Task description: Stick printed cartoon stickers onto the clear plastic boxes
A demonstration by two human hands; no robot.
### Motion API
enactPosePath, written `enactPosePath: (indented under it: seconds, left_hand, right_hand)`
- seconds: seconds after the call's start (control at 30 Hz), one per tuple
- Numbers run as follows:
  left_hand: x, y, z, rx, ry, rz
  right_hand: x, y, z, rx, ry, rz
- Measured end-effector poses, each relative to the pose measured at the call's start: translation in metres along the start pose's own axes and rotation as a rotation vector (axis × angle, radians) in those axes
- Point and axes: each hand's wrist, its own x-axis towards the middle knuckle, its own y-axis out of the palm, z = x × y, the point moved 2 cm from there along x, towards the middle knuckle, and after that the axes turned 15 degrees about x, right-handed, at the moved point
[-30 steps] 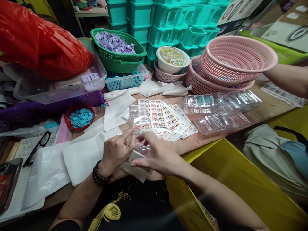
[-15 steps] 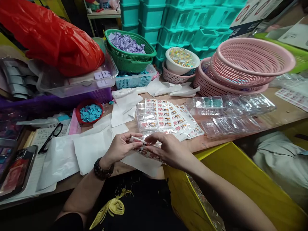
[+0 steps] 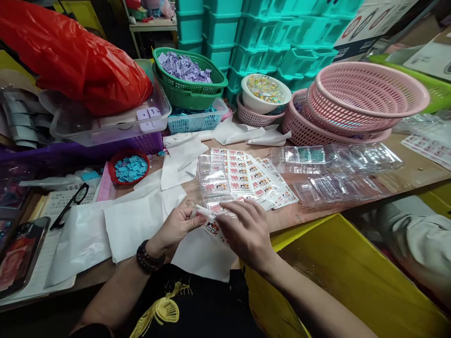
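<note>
My left hand is closed, thumb and fingers pinching the edge of a sticker sheet printed with cartoon cats and red marks. A whitish, shiny strip shows at the fingertips; I cannot tell whether it is the sheet's curled edge or clear plastic. My right hand is held over the sheet's right side, fingers stretched out, its thumb mostly hidden. White backing paper hangs below the hands at the table edge. Just beyond them lie clear plastic cases, some with stickers on, and fanned sticker sheets.
More clear cases lie to the right. White papers, glasses and a phone are at left. Behind stand a red bowl of blue pieces, green baskets, pink baskets and a white bowl.
My right hand has lifted its pinch and spread its fingers over the sheet. My left hand still pinches near the same place. The backing paper now hangs more in view, and the camera has shifted slightly.
</note>
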Motion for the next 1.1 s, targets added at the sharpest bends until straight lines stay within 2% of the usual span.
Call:
enactPosePath:
  seconds: [0.07, 0.1, 0.13, 0.17, 0.27, 0.37, 0.43, 0.5, 0.63, 0.73, 0.8, 0.93, 1.1]
  left_hand:
    - [0.001, 0.0, 0.001, 0.001, -0.029, -0.01]
    - [0.001, 0.0, 0.0, -0.004, -0.048, -0.001]
    - [0.001, -0.002, 0.0, -0.011, -0.069, 0.013]
    - [0.001, -0.004, -0.002, -0.019, -0.085, 0.019]
    - [-0.001, -0.021, -0.012, 0.041, -0.044, -0.014]
    - [0.0, -0.045, -0.031, 0.167, 0.108, -0.097]
    - [0.003, -0.057, -0.045, 0.169, 0.163, -0.145]
    - [0.011, -0.062, -0.059, 0.16, 0.161, -0.203]
    - [0.042, -0.058, -0.082, 0.265, 0.177, -0.372]
    - [0.075, -0.058, -0.081, 0.372, 0.121, -0.548]
    - [0.096, -0.061, -0.075, 0.46, 0.073, -0.623]
    - [0.126, -0.064, -0.062, 0.603, 0.028, -0.58]
    - [0.139, -0.063, -0.055, 0.617, 0.01, -0.498]
  right_hand:
    - [-0.01, -0.006, 0.003, -0.034, -0.228, -0.009]
    - [-0.012, -0.01, 0.002, -0.007, -0.269, -0.019]
    - [-0.012, -0.016, 0.0, 0.039, -0.244, -0.043]
    - [-0.009, -0.023, -0.005, 0.105, -0.158, -0.08]
    - [0.018, -0.042, -0.031, 0.394, 0.259, -0.172]
    - [0.058, -0.049, -0.066, 0.627, 0.564, -0.121]
    - [0.085, -0.045, -0.089, 0.693, 0.671, -0.03]
    - [0.109, -0.034, -0.107, 0.718, 0.751, 0.096]
    - [0.146, -0.005, -0.131, 0.67, 0.894, 0.292]
    - [0.163, 0.011, -0.141, 0.594, 0.958, 0.365]
    - [0.17, 0.017, -0.145, 0.546, 0.973, 0.383]
    - [0.175, 0.022, -0.149, 0.495, 0.98, 0.387]
    - [0.179, 0.022, -0.147, 0.45, 0.963, 0.388]
